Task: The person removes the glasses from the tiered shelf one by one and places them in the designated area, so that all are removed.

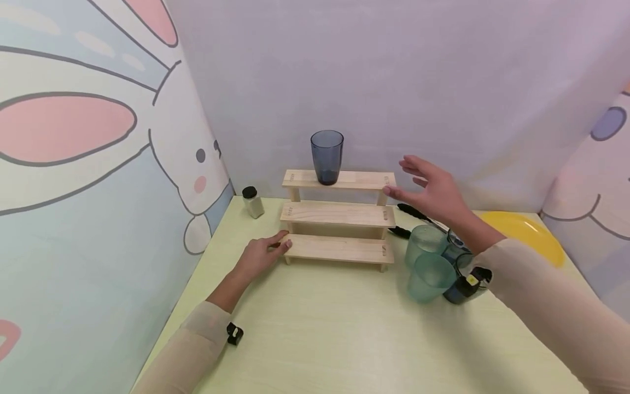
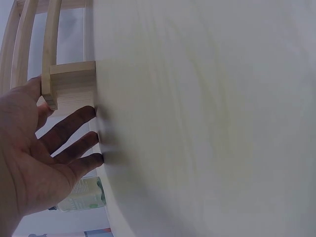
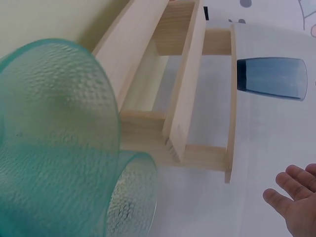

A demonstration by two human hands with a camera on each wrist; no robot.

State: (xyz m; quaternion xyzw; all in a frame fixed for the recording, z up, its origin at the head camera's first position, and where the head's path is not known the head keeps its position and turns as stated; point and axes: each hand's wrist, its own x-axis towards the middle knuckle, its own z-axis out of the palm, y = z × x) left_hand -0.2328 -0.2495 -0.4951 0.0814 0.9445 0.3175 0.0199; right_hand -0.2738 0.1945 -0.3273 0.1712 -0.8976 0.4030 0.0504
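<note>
A three-tier wooden display stand (image 1: 339, 247) sits against the back wall. On its top tier, left of middle, stands a dark blue glass tumbler (image 1: 327, 158), upright; it shows sideways in the right wrist view. My left hand (image 1: 261, 254) is at the left end of the bottom tier. There, in the left wrist view, its thumb and index finger pinch the plank's corner (image 2: 48, 91), while the other fingers (image 2: 74, 129) stretch down to the table. Holding nothing, my right hand (image 1: 433, 189) hovers by the stand's upper right end, fingers spread and thumb apart.
Textured green glasses (image 1: 432, 276) cluster right of the stand, with darker glassware (image 1: 458, 290) beside them under my right forearm. Black-handled utensils (image 1: 413, 212) lie behind. A yellow plate (image 1: 529, 235) is at the far right. Left of the stand is a black-capped jar (image 1: 253, 205).
</note>
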